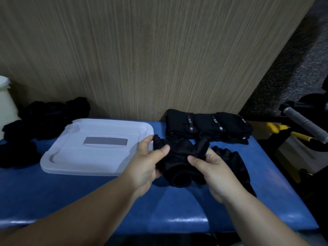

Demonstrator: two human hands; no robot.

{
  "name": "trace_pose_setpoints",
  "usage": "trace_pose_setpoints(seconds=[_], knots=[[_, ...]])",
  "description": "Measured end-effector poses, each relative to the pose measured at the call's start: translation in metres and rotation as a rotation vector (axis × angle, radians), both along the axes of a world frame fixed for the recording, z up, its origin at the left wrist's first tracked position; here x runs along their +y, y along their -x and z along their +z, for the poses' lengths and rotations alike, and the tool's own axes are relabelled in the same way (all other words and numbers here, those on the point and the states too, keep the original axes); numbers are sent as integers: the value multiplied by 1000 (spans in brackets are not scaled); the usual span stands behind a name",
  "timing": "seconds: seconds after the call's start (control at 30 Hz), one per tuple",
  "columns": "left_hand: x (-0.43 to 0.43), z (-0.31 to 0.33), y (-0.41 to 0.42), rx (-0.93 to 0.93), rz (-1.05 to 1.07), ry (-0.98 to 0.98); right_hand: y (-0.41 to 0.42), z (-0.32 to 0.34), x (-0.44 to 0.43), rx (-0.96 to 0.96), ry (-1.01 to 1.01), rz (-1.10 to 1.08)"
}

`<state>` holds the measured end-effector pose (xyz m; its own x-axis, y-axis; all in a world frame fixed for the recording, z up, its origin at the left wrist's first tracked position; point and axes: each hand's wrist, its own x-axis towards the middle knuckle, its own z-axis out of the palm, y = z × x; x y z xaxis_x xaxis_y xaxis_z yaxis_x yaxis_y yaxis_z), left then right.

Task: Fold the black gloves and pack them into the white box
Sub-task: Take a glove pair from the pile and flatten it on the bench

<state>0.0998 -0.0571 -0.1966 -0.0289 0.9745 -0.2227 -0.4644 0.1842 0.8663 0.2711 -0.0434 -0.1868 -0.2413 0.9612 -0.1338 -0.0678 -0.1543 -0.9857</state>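
While pinched by left grip (147,166) and right grip (216,173), a crumpled black fabric glove (179,157) is held between them; folded black gloves (207,125) are tagged "ITS".

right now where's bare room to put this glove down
Bare table: in front of the white box, left of the left hand gripping the held glove. Crowded: folded gloves back right, loose glove beside the right hand, glove pile far left.
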Motion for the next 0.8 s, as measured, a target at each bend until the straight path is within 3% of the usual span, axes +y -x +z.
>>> trace_pose_setpoints(seconds=[0.07,0.2,0.5,0.57,0.7,0.8], knots=[[0,0,-2,-41,-6,17,0,0,-1,-32,-15,14],[2,-5,-3,103,-11,14,-2,-2,-6,-85,-8,13],[6,-16,-6,333,-11,-156,-6,-8,-4,-680,-246,-96],[8,-19,-4,555,-12,-221,-9,-9,-3,-861,-335,-87],[6,-26,-1,1229,-44,-456,-11,-9,-4,-1136,-402,-87],[1,-27,-4,1418,-186,-588,-10,-10,-5,-1269,-420,-60]])
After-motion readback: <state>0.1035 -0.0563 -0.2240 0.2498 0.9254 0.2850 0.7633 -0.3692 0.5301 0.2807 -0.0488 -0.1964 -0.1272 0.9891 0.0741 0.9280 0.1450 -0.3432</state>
